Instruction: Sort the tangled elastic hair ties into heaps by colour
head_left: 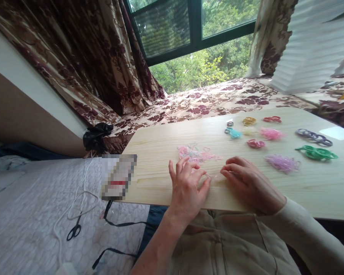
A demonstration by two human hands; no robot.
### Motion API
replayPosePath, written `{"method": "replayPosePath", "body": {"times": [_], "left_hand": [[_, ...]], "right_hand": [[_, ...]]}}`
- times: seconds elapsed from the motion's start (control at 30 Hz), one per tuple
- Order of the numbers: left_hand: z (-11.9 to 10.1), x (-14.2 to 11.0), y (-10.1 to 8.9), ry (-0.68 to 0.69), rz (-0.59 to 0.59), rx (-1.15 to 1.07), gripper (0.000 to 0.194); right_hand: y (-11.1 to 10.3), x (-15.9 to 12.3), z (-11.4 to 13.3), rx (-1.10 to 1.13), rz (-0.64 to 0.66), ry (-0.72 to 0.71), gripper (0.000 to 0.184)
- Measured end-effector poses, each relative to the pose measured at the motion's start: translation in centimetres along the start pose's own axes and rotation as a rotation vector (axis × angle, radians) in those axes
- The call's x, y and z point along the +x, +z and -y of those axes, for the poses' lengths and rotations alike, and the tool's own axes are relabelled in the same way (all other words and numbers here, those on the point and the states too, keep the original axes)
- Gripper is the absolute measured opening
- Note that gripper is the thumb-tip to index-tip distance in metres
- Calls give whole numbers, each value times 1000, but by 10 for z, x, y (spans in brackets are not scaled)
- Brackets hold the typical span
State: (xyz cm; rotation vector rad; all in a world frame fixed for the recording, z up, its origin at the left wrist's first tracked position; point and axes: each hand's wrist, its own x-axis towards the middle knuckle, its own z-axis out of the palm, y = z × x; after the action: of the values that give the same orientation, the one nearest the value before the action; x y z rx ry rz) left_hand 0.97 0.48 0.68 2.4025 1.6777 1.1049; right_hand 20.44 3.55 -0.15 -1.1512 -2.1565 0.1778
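The left hand (189, 183) and the right hand (243, 181) face each other low over the pale wood-grain counter (154, 149), near its close edge. Between their fingertips lies a faint, thin, translucent pale strand (216, 176), just on the near side of the loose heap of fine pink and pastel bands (199, 153). The step in hand looks like sorting or straightening such small bands by fingertip.

The left fingers are spread and bent, with thumb and index finger curled close together by the strand; whether they pinch it, I cannot tell. The right fingers are bunched and point toward the left hand, their grip also unclear. The next move probably calls for a light, precise pinch, keeping clear of the heap beside the left fingers.

The strand's long axis seems to run crosswise from one hand to the other, roughly along the counter's near edge. It is too faint to show distinct ends, so which way it points cannot be told.
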Motion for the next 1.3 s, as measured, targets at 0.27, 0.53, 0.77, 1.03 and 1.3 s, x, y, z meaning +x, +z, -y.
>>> {"method": "replayPosePath", "body": {"times": [0.27, 0.53, 0.77, 1.03, 1.3], "left_hand": [[-14, 4, 11, 37, 2, -24, 10], [-15, 4, 16, 50, -66, -30, 10], [-13, 3, 14, -66, -10, -107, 12], [-12, 4, 13, -96, 40, -149, 13], [-11, 4, 14, -107, 57, -208, 12]], "right_hand": [[0, 0, -1, 96, -40, 17, 27], [0, 0, 2, 177, -26, 43, 27], [0, 0, 2, 120, -96, 43, 30], [1, -2, 3, 120, -121, -11, 18], [2, -2, 1, 99, -120, -49, 13]]}}
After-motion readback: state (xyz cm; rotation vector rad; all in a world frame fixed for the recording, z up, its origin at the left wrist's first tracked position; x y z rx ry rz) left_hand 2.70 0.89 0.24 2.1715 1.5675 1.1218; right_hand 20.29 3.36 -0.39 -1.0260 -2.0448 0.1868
